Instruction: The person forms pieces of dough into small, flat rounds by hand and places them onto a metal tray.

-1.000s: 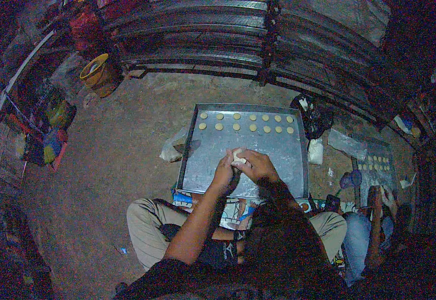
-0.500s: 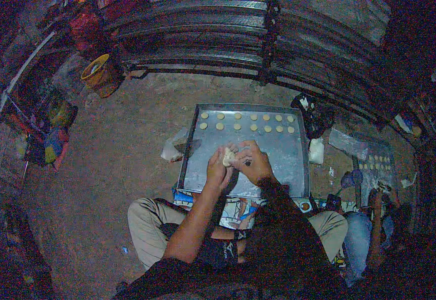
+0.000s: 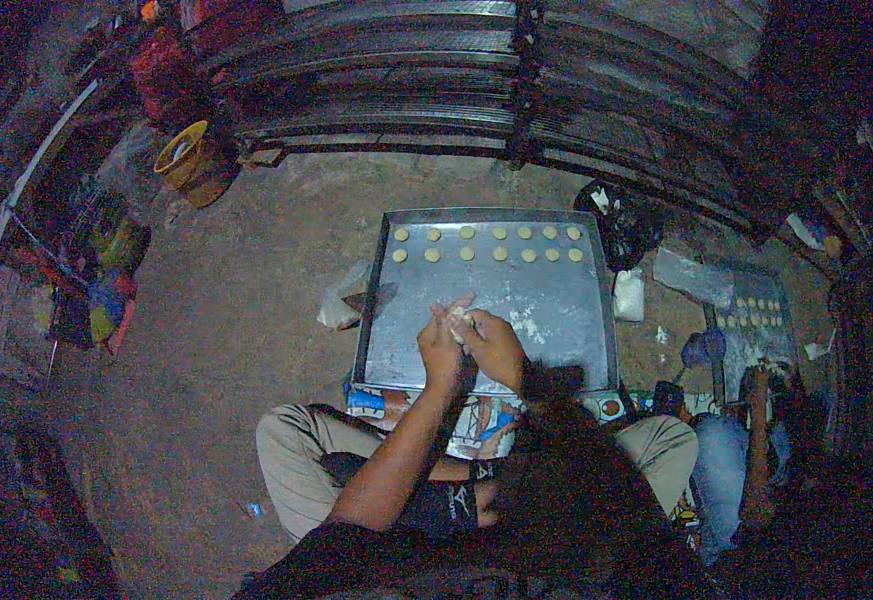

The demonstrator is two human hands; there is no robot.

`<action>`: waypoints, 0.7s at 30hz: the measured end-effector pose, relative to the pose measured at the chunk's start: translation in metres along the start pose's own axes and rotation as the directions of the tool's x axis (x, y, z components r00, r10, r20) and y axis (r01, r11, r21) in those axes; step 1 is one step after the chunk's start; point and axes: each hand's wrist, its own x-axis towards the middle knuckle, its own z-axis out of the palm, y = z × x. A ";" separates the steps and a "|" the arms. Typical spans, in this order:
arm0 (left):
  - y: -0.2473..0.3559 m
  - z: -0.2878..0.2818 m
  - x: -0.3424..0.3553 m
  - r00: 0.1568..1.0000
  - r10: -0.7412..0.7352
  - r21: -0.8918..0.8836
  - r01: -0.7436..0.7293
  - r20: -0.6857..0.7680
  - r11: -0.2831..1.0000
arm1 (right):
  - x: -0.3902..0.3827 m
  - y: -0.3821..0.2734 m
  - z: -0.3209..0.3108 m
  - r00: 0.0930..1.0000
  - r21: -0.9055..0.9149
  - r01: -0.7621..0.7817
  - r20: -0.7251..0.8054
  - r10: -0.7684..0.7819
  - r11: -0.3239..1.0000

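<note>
A pale lump of dough (image 3: 459, 318) is pressed between my two hands above the near half of a large metal tray (image 3: 397, 345). My left hand (image 3: 442, 340) is curled round its left side. From the right, my right hand (image 3: 494, 350) closes over it, so most of the dough is hidden. Two rows of small round dough pieces (image 3: 467, 254) lie along the tray's far side. White flour (image 3: 527, 322) is scattered on the tray just right of my hands.
Beside the tray sit a clear plastic bag (image 3: 342, 300), a white packet (image 3: 630, 295) and a black bag (image 3: 622, 225). A co-worker's arm (image 3: 759, 430) reaches to another tray (image 3: 732, 370) at right. A yellow bucket (image 3: 197, 175) stands far left, near metal racks (image 3: 387, 95).
My right hand has come down and in, closing over the dough against my left. The flour patch on the tray now shows more fully. The view has shifted slightly.
</note>
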 end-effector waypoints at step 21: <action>-0.030 -0.004 0.018 0.992 -0.101 -0.425 0.126 0.081 0.896 | 0.020 0.044 0.003 0.990 0.124 0.142 0.007 -0.144 0.982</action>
